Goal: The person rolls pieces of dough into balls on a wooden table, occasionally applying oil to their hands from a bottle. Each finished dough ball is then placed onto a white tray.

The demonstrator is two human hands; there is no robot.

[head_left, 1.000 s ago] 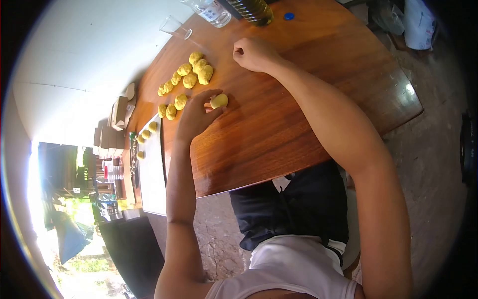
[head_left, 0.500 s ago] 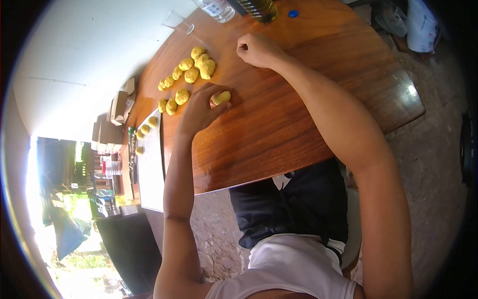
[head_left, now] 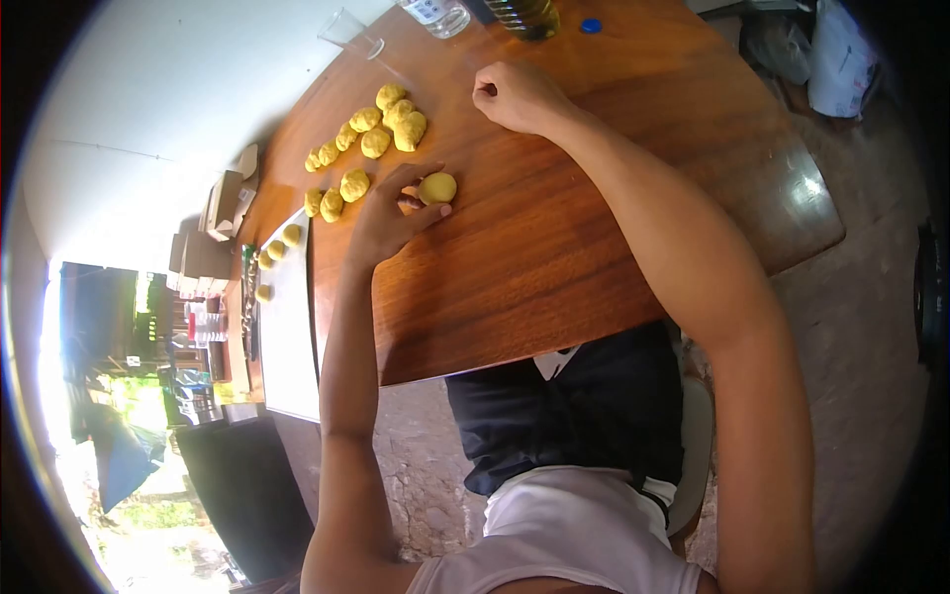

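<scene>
My left hand (head_left: 394, 213) is over the wooden table, its thumb and fingers closed around the side of a smooth yellow dough ball (head_left: 437, 188). The ball shows a round, flattish face. Farther up the table, my right hand (head_left: 520, 97) is curled into a loose fist, with a dark hollow between the fingers and nothing visible inside. Several rougher yellow dough lumps (head_left: 375, 143) lie in rows beyond my left hand. Smoother yellow balls (head_left: 276, 249) sit on a white board (head_left: 289, 327) left of my left forearm.
At the far edge stand a clear glass (head_left: 351, 35), a clear plastic bottle (head_left: 435, 14) and a bottle of yellowish oil (head_left: 526, 16). A blue cap (head_left: 591, 26) lies near them. Cardboard boxes (head_left: 201, 259) are at the left, by the white wall. The table's front edge (head_left: 515, 362) is above my lap.
The dough ball in my left hand has turned, and more of its round face shows. My right fist is nearly still. The view has shifted slightly.
</scene>
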